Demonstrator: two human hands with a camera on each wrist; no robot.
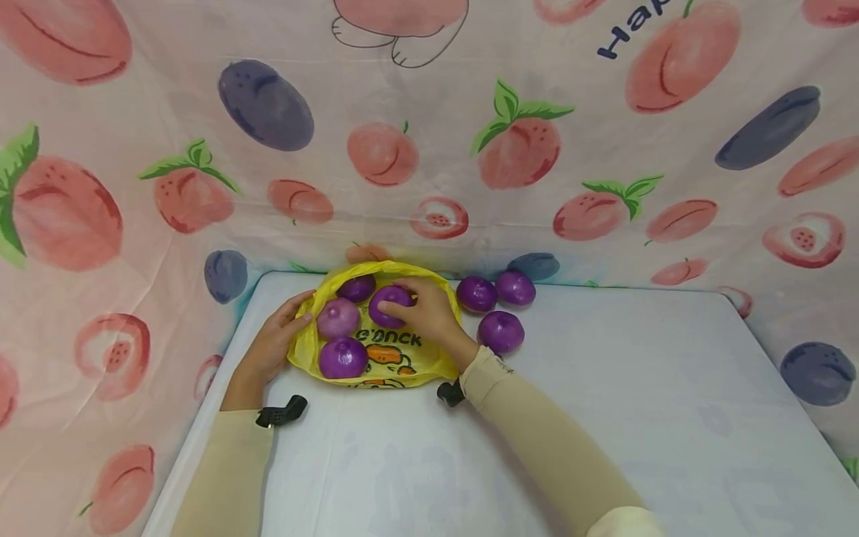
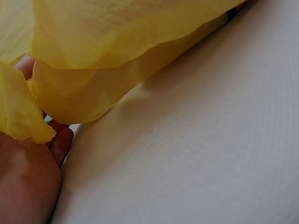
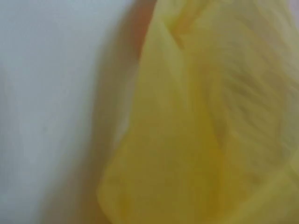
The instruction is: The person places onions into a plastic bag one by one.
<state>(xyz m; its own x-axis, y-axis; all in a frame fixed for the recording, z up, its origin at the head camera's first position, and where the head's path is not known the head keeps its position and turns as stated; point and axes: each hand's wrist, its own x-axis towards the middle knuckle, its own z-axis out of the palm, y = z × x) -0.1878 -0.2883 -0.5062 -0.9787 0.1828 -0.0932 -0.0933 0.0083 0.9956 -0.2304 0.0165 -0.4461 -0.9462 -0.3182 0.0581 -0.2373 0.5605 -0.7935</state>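
A yellow plastic bag (image 1: 443, 362) with printed lettering and an orange cartoon lies wide-mouthed on the table in the head view. My left hand (image 1: 271, 339) pinches the bag's left rim; in the left wrist view the yellow film (image 2: 88, 88) passes between thumb and fingers. Inside the bag mouth, my right hand (image 1: 429, 309) grips a purple red onion (image 1: 387, 306) between thumb and fingers. Beside it in the bag are a paler onion (image 1: 338, 318), a front onion (image 1: 344, 358) and a back onion (image 1: 356, 288). Blurred yellow film (image 3: 187, 140) covers the right hand in the right wrist view.
Three more red onions sit just right of the bag: one near the bag (image 1: 477, 294), one behind (image 1: 515, 288) and one in front (image 1: 501, 332). The white-covered table (image 1: 637, 388) extends to the right. A peach-printed cloth (image 1: 470, 97) stands behind it and along its sides.
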